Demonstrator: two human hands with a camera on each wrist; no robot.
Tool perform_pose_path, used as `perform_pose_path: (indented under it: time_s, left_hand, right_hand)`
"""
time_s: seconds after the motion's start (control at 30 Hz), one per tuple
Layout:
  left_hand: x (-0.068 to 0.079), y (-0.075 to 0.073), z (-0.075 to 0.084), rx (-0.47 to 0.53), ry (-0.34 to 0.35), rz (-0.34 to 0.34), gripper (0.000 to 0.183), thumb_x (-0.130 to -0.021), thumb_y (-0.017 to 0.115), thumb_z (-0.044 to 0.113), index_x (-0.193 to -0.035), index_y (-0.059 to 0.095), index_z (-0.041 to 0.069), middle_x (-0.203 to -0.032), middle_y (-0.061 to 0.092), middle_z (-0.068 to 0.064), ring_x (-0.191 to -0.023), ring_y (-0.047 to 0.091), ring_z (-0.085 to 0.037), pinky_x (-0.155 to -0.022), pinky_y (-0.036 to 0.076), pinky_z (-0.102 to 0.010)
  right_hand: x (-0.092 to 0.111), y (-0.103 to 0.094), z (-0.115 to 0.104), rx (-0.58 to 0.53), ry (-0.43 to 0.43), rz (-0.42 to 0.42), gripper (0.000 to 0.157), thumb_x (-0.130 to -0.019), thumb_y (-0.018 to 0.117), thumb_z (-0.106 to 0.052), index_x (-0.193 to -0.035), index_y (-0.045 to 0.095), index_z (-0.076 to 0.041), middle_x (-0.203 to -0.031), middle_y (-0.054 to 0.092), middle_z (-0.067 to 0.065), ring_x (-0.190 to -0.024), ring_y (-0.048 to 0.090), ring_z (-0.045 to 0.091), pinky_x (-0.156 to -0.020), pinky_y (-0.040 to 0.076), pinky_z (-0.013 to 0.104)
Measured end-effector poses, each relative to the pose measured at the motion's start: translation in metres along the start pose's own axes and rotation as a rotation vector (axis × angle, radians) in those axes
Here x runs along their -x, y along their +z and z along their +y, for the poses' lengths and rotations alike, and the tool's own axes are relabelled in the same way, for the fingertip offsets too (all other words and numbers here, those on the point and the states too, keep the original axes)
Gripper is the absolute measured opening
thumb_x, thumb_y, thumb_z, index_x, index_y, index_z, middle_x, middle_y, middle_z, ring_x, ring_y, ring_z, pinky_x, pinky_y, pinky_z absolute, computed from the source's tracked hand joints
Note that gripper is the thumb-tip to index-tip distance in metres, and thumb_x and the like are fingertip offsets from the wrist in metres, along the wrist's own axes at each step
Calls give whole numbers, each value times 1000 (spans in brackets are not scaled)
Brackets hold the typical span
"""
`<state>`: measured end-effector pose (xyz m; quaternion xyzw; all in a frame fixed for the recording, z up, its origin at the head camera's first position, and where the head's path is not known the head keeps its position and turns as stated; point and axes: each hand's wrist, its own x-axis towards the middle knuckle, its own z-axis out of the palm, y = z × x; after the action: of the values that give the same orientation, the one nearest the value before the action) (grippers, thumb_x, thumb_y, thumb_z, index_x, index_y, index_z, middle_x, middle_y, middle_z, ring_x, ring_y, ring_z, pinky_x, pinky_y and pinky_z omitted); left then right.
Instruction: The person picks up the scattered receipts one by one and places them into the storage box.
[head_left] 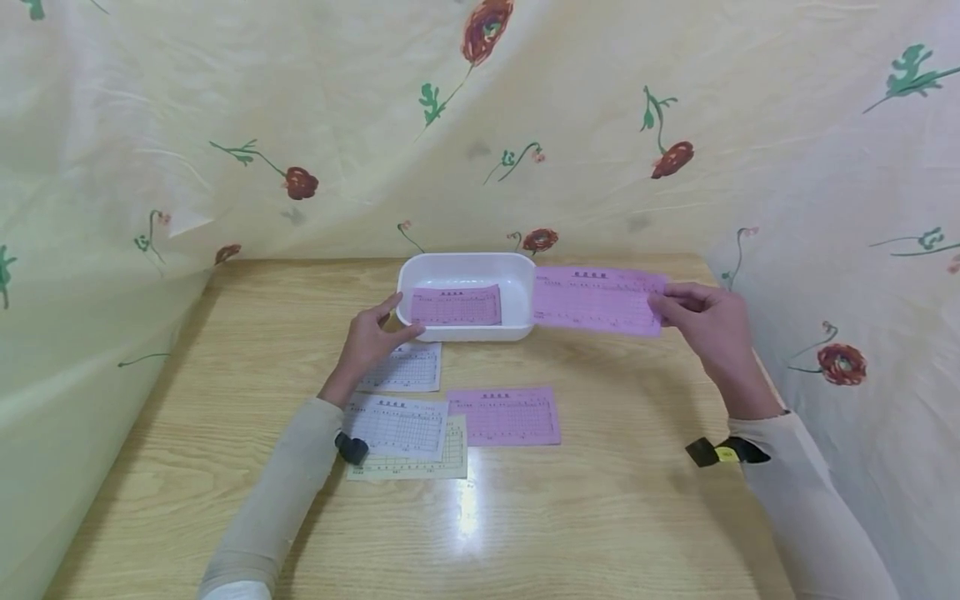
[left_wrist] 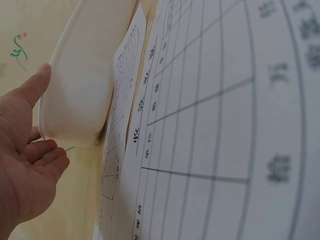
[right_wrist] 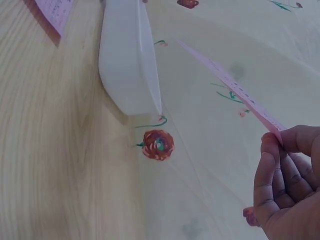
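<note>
A white plastic box (head_left: 517, 332) stands towards the back of the table, with a pink printed slip (head_left: 457, 307) lying inside. My left hand (head_left: 375, 337) holds the box at its left front corner, thumb at the front rim and fingers at the left end. In the left wrist view that hand (left_wrist: 30, 150) is against the box wall (left_wrist: 82, 80). To the right of the box, my right hand (head_left: 705, 321) pinches another pink slip (head_left: 596, 302) by its right end. The right wrist view shows this slip (right_wrist: 235, 87) edge-on, raised off the table, between thumb and fingers.
In front of the box lie a pink slip (head_left: 504, 417), a white slip (head_left: 397, 427) overlapping a yellowish slip (head_left: 420, 467), and another white slip (head_left: 408, 368) partly behind my left hand. Flowered cloth (head_left: 360, 125) hangs behind and beside the wooden table (head_left: 600, 500).
</note>
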<state>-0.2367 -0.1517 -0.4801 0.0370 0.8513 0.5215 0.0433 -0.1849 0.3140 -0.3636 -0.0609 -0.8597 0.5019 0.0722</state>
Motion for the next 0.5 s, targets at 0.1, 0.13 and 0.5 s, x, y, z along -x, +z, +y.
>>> perform_pose_path:
  time_s: [0.1,0.13,0.5]
  left_hand:
    - [0,0,0,2,-2,-1,88,-85,83,46,-156,42,13,-164,34,-3,-152,32,-29,-122,35,-45]
    - [0,0,0,3,-3,-1,88,-85,82,46,-156,42,13,-164,34,-3,-152,32,-29,-122,35,-45]
    - [0,0,-1,16,-8,-1,88,-85,83,45,-156,42,14,-165,34,-4,-152,32,-28,-122,35,-45]
  right_hand:
    - [-7,7,-5,-23,-21,0,46,-93,77,-23,-123,68,11,-82,72,-19,-72,69,0,-66,60,15]
    - [-9,10,-7,-35,-26,-6,46,-93,77,-23,-123,68,11,-84,73,-17,-73,70,0,-66,60,15]
    - [-30,42,-29,-53,-62,-66,40,-94,77,-24,-123,72,2,-90,73,-13,-79,70,3,-71,60,17]
